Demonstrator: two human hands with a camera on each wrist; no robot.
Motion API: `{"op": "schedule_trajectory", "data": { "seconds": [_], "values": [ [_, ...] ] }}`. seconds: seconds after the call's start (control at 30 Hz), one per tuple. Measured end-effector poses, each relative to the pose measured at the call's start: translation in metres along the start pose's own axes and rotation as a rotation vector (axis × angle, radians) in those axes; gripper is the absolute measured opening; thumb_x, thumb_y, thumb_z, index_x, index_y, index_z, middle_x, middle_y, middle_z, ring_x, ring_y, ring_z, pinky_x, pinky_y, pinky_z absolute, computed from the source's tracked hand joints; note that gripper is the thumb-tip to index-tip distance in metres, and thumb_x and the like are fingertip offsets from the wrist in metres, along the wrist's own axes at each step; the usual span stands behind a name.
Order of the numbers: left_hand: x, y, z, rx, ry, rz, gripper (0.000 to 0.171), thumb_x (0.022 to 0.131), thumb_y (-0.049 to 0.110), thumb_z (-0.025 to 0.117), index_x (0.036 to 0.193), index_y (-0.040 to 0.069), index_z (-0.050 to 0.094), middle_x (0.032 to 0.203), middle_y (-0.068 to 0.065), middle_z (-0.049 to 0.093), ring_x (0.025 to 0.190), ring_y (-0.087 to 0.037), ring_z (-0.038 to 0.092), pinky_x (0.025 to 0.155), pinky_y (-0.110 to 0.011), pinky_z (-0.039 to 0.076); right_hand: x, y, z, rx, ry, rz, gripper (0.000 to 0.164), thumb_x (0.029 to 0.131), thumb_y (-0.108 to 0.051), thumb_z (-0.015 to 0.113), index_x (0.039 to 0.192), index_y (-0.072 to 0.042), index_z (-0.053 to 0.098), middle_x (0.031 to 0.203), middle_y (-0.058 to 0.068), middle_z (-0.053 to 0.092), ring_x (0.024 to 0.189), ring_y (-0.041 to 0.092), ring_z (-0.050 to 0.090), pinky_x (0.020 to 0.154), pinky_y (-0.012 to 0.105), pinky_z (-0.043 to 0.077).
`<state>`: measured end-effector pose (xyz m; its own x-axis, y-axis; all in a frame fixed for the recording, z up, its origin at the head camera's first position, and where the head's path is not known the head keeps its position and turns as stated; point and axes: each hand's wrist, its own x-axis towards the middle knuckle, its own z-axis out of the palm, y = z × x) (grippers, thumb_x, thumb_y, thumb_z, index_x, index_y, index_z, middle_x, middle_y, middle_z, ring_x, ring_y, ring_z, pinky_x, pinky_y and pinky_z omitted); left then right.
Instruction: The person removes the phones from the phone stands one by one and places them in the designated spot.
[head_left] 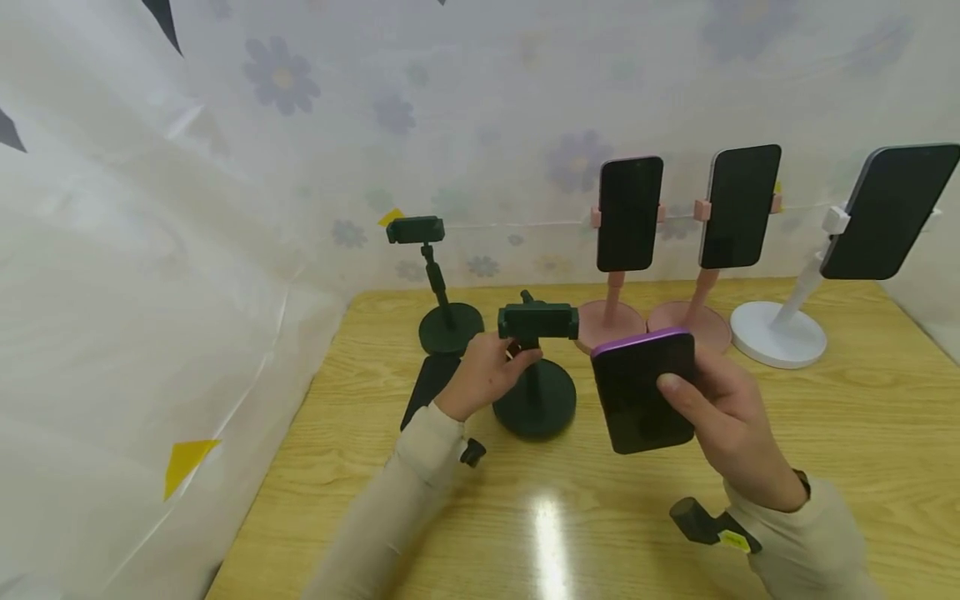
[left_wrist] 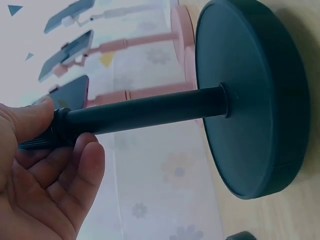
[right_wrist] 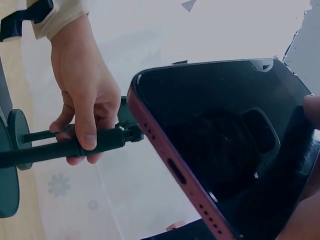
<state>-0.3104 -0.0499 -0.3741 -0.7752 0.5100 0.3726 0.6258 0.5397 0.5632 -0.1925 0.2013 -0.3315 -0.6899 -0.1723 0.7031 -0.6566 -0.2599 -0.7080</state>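
My left hand grips the upper stem of a dark green phone stand, just under its clamp. In the left wrist view, thumb and fingers are curled round the ribbed collar above the stand's round base. To the right, my right hand holds a smartphone with a purple edge and a dark screen, thumb on the front. The phone is in the air, apart from the clamp. The right wrist view shows its bottom edge with the port. A dark flat slab lies partly behind my left hand.
Another dark green stand with a bare clamp stands behind on the left. Along the back right, two pink stands and a white stand each bear a phone. Floral sheeting hangs behind the wooden table.
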Motion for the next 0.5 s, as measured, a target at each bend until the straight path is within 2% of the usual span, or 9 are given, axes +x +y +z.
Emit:
{"op": "schedule_trajectory", "data": {
  "seconds": [0.1, 0.27, 0.5],
  "values": [
    [0.009, -0.006, -0.002, 0.021, 0.008, -0.016, 0.017, 0.098, 0.025, 0.062, 0.109, 0.012, 0.065, 0.068, -0.004, 0.062, 0.047, -0.009, 0.042, 0.047, -0.02, 0.034, 0.002, 0.0, 0.002, -0.005, -0.012, 0.001, 0.037, 0.094, 0.02, 0.038, 0.123, 0.009, 0.058, 0.113, 0.007, 0.071, 0.094, 0.013, 0.072, 0.074, 0.022, 0.059],
    [0.021, -0.014, -0.003, 0.058, 0.011, -0.063, 0.019, 0.1, 0.027, 0.06, 0.105, 0.01, 0.066, 0.068, -0.006, 0.061, 0.05, -0.01, 0.045, 0.05, -0.02, 0.035, 0.004, -0.004, 0.002, -0.081, -0.02, 0.044, 0.036, 0.095, 0.017, 0.039, 0.123, 0.004, 0.059, 0.112, 0.0, 0.071, 0.092, 0.008, 0.071, 0.073, 0.021, 0.059],
    [0.034, -0.025, 0.0, 0.007, -0.014, -0.167, 0.023, 0.1, 0.028, 0.059, 0.096, 0.007, 0.067, 0.069, -0.009, 0.061, 0.051, -0.014, 0.046, 0.05, -0.022, 0.036, 0.003, -0.007, 0.001, -0.147, -0.025, 0.1, 0.032, 0.097, 0.014, 0.04, 0.122, 0.006, 0.057, 0.111, -0.006, 0.071, 0.091, 0.005, 0.071, 0.073, 0.022, 0.059]
  ]
}}
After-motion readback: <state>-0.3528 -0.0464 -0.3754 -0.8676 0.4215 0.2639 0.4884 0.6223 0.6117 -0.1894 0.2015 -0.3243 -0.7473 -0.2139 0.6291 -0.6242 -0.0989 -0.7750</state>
